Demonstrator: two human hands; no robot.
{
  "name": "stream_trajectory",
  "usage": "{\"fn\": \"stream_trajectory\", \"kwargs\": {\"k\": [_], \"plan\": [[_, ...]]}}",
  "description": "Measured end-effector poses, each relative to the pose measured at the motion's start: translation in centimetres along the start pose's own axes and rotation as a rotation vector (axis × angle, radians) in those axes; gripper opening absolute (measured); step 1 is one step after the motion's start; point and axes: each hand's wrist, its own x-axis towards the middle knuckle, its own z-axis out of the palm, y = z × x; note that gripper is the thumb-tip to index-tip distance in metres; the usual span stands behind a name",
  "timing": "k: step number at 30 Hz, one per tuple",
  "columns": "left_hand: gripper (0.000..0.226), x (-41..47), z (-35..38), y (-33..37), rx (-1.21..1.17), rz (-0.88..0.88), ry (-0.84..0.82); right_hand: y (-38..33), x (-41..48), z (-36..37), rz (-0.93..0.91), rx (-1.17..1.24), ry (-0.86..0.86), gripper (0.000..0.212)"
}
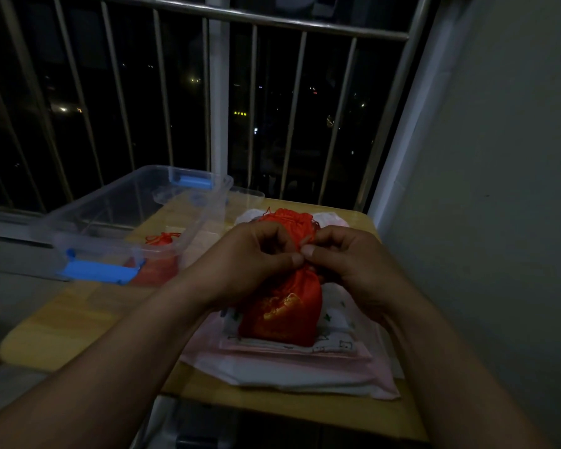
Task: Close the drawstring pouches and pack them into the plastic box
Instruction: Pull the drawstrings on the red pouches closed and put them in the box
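A red drawstring pouch point(284, 311) with gold embroidery stands upright on a stack of folded cloths, in the middle of the small table. My left hand point(256, 257) and my right hand point(340, 260) meet at its neck, and both pinch the red drawstring there. The gathered top of the pouch point(287, 218) rises behind my fingers. A clear plastic box point(117, 222) with blue latches stands open at the left of the table. Another red pouch point(161, 257) lies inside it, near the front wall.
Folded pink and white cloths point(289, 364) lie under the pouch. The yellow table point(62, 322) is small, with its edge close in front. A clear lid point(240, 194) sits behind the box. A metal railing point(214, 92) stands behind, a wall point(483, 189) to the right.
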Motion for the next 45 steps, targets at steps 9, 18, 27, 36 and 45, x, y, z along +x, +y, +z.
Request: {"fn": "stream_trajectory", "kwargs": {"k": [9, 18, 27, 36, 45], "plan": [[0.013, 0.0, 0.2, -0.3, 0.046, -0.008, 0.0, 0.0, -0.1, 0.1, -0.068, -0.093, -0.025, 0.008], [0.015, 0.2, 0.2, -0.4, 0.171, 0.012, -0.004, 0.2, -0.2, 0.5, -0.174, -0.262, 0.042, 0.007], [0.011, 0.3, 0.8, -0.4, 0.2, 0.049, 0.059, 0.4, -0.2, 2.1, -0.287, -0.422, 0.119, 0.01], [0.013, -0.1, 0.3, 0.2, -0.051, -0.036, 0.018, 0.4, 0.0, 2.5, -0.211, -0.223, 0.15, 0.01], [0.02, -0.5, 0.3, 0.7, -0.184, -0.108, -0.038, 0.4, -0.3, 2.7, -0.038, 0.18, 0.08, 0.017]]}}
